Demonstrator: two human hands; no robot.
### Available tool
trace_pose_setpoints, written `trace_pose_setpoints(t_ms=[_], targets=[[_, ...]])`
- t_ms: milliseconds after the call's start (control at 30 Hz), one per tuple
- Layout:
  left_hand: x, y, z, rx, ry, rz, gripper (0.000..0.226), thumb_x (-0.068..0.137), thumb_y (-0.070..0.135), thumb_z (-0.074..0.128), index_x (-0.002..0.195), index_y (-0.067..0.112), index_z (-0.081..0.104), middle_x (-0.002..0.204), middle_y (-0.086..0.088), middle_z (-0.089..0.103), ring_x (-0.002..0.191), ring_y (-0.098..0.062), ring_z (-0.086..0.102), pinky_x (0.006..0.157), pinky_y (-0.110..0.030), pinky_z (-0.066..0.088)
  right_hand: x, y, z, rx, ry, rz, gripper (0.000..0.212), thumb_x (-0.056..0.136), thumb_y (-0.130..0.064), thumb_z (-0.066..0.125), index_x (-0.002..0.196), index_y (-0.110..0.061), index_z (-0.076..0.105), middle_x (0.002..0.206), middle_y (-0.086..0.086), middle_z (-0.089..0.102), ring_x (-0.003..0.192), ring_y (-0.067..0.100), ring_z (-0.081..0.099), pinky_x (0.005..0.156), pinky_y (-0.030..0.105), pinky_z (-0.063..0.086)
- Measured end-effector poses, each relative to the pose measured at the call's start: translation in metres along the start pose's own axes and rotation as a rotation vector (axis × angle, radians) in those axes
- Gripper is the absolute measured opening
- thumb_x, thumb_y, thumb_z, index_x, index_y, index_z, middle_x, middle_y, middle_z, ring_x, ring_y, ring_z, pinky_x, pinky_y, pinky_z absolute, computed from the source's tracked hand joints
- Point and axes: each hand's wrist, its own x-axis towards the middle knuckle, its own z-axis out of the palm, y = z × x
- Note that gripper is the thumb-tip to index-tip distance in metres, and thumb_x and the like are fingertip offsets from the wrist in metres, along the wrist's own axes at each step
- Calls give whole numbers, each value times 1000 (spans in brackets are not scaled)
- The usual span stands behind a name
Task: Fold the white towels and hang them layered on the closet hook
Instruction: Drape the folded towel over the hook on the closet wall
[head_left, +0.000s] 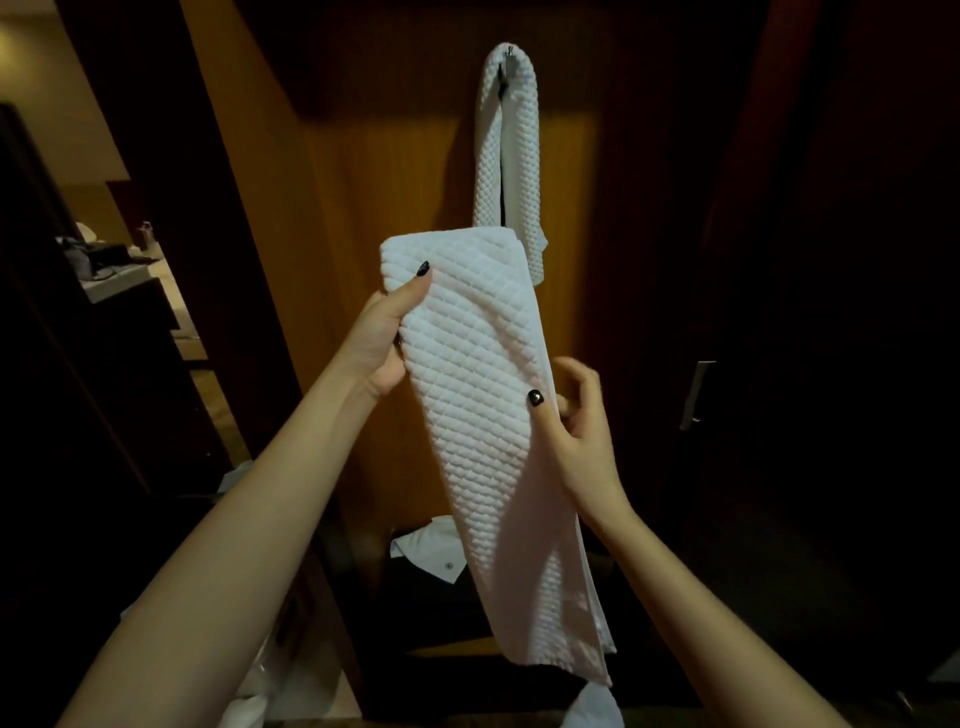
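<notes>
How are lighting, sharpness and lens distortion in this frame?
Head view: dim, warm light; the held white quilted towel, gripped by the left hand and right hand, is bright and sharp; the hanging white quilted towel on the metal hook is dimmer; surroundings sink into black shadow; lens stretch lengthens the forearms.

The left hand (382, 338) grips the upper left edge of a folded white towel (483, 415). The right hand (576, 421) pinches its right edge. A second towel (511, 156) hangs over the closet hook (509, 51).
</notes>
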Motion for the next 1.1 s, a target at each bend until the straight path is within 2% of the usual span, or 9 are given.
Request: trace_pose_setpoints(t_ms=[100, 233, 333, 533, 667, 800, 967, 1000, 1100], targets=[[1, 3, 3, -17, -20, -4, 31, 92, 20, 60, 119, 6, 62, 117, -13, 70, 110, -27, 67, 81, -37, 58, -2, -5, 4, -69, 95, -119, 35, 97, -19, 58, 124, -39, 49, 102, -15, 64, 89, 7, 65, 75, 17, 51], [2, 6, 5, -9, -38, 4, 29, 93, 20, 58, 118, 6, 63, 117, -13, 70, 110, -27, 66, 81, -37, 57, 0, -8, 5, -50, 122, -79, 8, 94, -21, 63, 93, -28, 59, 82, -4, 61, 72, 8, 57, 63, 23, 46], [3, 8, 5, 7, -52, 7, 27, 96, 19, 56, 118, 5, 63, 118, -14, 69, 111, -27, 66, 83, -37, 57, 2, -10, 5, -11, 40, -45, 15, 95, -24, 63, 82, -19, 59, 73, -5, 56, 67, 5, 50, 62, 24, 42], [5, 12, 4, 13, -36, 1, 28, 96, 19, 55, 120, 6, 61, 116, -13, 70, 109, -27, 67, 81, -37, 57, 7, -10, 2, 199, 3, 71, 9, 96, -15, 61, 96, -11, 53, 58, -14, 57, 53, -2, 52, 53, 11, 42], [3, 12, 3, -12, -47, -18, 30, 95, 20, 55, 121, 6, 61, 117, -13, 70, 110, -26, 66, 81, -37, 57, 10, -14, 3, 282, -93, 197, 26, 92, -27, 66, 113, -20, 53, 89, 1, 76, 79, 16, 73, 63, 23, 55], [1, 12, 4, -16, -51, -27, 30, 95, 20, 54, 120, 7, 61, 116, -12, 70, 109, -25, 67, 81, -36, 57, 16, -16, 1, 139, -86, 102, 17, 92, -31, 63, 87, -15, 64, 84, 0, 68, 79, 16, 64, 69, 31, 52], [0, 15, 2, -38, -85, -51, 31, 87, 23, 60, 112, 8, 71, 115, -12, 71, 108, -26, 67, 81, -37, 58, 21, -14, 1, 50, -145, 129, 33, 91, -42, 56, 101, -17, 74, 125, -1, 58, 118, 1, 52, 94, 23, 45], [0, 15, 2, -47, -103, -62, 30, 86, 23, 61, 108, 9, 74, 115, -12, 71, 108, -26, 67, 82, -38, 57, 23, -13, 2, 67, -171, 142, 37, 91, -40, 53, 108, -14, 73, 131, 2, 57, 125, 6, 51, 100, 28, 45], [0, 15, 6, -60, -113, -69, 26, 85, 22, 63, 104, 10, 76, 112, -12, 71, 106, -26, 68, 80, -39, 58, 27, -12, 4, 159, -197, 175, 44, 95, -35, 49, 108, 4, 65, 114, 22, 66, 106, 30, 65, 94, 46, 51]])
